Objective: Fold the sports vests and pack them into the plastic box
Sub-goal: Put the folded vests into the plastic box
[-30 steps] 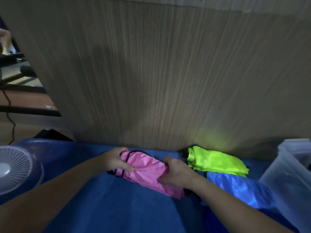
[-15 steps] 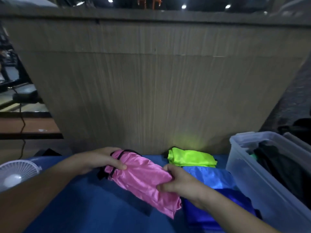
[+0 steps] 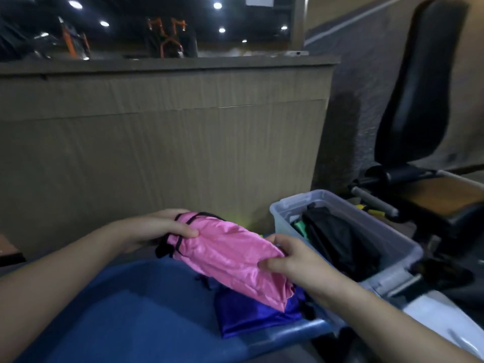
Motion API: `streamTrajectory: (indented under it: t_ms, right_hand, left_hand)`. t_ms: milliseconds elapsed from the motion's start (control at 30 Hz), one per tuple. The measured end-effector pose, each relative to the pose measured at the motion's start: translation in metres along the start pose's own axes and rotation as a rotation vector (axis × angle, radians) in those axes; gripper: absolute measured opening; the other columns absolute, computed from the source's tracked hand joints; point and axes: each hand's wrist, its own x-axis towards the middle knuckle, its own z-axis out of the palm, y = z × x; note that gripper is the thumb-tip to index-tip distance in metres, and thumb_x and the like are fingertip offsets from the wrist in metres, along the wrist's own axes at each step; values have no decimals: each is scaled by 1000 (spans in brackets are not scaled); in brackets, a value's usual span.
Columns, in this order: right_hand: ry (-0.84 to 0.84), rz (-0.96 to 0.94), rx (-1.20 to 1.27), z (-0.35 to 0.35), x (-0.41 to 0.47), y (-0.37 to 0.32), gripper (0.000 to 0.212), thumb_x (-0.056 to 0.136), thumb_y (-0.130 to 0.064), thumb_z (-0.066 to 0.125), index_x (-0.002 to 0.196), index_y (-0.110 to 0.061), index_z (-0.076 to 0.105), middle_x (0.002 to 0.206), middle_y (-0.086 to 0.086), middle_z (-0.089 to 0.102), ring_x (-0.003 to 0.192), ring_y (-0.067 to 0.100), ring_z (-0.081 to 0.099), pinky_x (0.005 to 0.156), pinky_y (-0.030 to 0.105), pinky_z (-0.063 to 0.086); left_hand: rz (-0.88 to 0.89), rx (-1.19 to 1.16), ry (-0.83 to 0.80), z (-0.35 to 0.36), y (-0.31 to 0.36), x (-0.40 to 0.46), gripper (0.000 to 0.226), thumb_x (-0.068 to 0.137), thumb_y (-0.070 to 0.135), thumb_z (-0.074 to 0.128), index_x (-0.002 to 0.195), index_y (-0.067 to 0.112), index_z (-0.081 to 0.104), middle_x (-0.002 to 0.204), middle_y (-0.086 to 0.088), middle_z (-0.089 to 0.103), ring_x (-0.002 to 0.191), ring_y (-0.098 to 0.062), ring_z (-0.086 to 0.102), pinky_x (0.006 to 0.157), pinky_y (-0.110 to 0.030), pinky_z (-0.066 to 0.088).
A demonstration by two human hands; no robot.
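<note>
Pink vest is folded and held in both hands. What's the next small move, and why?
Probably carry the pink vest rightward over the plastic box and lower it in. The left hand and right hand grip its ends, it looks folded, and the box sits open beside it.

Single head cam, wide-angle, looking forward and down.
Close over the blue table (image 3: pixel 125 315); both forearms enter from the bottom edge. Faces a wood panel (image 3: pixel 162 153), box (image 3: pixel 282 218) off the table's right edge. No second view.
</note>
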Motion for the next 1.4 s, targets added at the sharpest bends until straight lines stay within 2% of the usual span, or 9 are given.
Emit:
streamTrajectory:
  t_ms: [200, 367, 667, 767, 867, 933, 1100, 1233, 1400]
  right_hand:
    - [181, -10, -96, -69, -27, -1, 15, 79, -7, 70, 91, -13, 64, 73, -4, 64, 64, 9, 60, 53, 23, 43]
    - [312, 8, -246, -125, -30, 10, 14, 79, -16, 71, 89, -22, 63, 76, -5, 67, 69, 13, 65, 58, 33, 48]
    - [361, 136, -629, -191, -6, 39, 26, 80, -26, 72, 85, -32, 48, 78, -8, 59, 66, 4, 57, 50, 14, 37]
    - [274, 219, -686, -195, 6, 48, 32, 82, -27, 71, 101, -29, 46, 86, -10, 56, 70, 1, 54, 49, 15, 38]
    - [159, 246, -703, -190, 15, 56, 58, 84, -28, 71, 129, -26, 35, 102, -3, 59, 81, 11, 60, 62, 22, 48]
    - [84, 253, -742, -185, 20, 59, 65, 84, -23, 70, 136, -25, 31, 97, -3, 60, 79, 15, 60, 66, 28, 51]
    - [-57, 300, -831, -177, 27, 62, 54, 87, -24, 68, 133, -20, 39, 90, -3, 64, 77, 15, 66, 59, 27, 55]
    - [92, 254, -1078, -174, 26, 66, 40, 91, -44, 57, 122, -23, 44, 95, 2, 65, 89, 28, 67, 72, 40, 55]
    - [168, 243, -1092, -179, 20, 63, 51, 86, -58, 61, 126, -31, 45, 102, -1, 70, 96, 25, 67, 78, 40, 55]
  left_hand:
    - [101, 106, 17, 52, 52, 64, 53, 71, 24, 81, 119, 9, 64, 116, -16, 72, 107, -31, 70, 94, -44, 53]
    - [182, 140, -23, 97, 88, 121, 47, 75, 25, 79, 116, 9, 65, 112, -11, 74, 95, -17, 70, 83, -33, 53]
    - [162, 270, -26, 152, 110, 226, 20, 87, 11, 74, 106, 9, 66, 93, -3, 72, 80, -13, 68, 64, -19, 53]
    - [142, 384, -47, 163, 105, 251, 31, 80, 16, 78, 107, 4, 67, 93, -4, 71, 81, -16, 66, 72, -30, 56]
    - [114, 546, -95, 169, 102, 264, 43, 66, 28, 77, 106, 12, 70, 101, -6, 76, 90, -22, 72, 87, -41, 57]
    - [101, 657, -116, 171, 100, 270, 41, 68, 30, 79, 106, 16, 71, 104, -6, 75, 97, -25, 71, 88, -42, 58]
    - [104, 898, -185, 173, 97, 278, 48, 75, 36, 81, 118, 22, 66, 114, 1, 69, 101, -19, 66, 93, -36, 54]
    - [184, 958, -100, 175, 97, 274, 52, 82, 34, 78, 130, 23, 61, 119, 3, 61, 109, -19, 60, 94, -28, 48]
    - [244, 897, -47, 173, 96, 265, 51, 81, 29, 80, 128, 20, 63, 124, -2, 65, 113, -20, 62, 100, -35, 48]
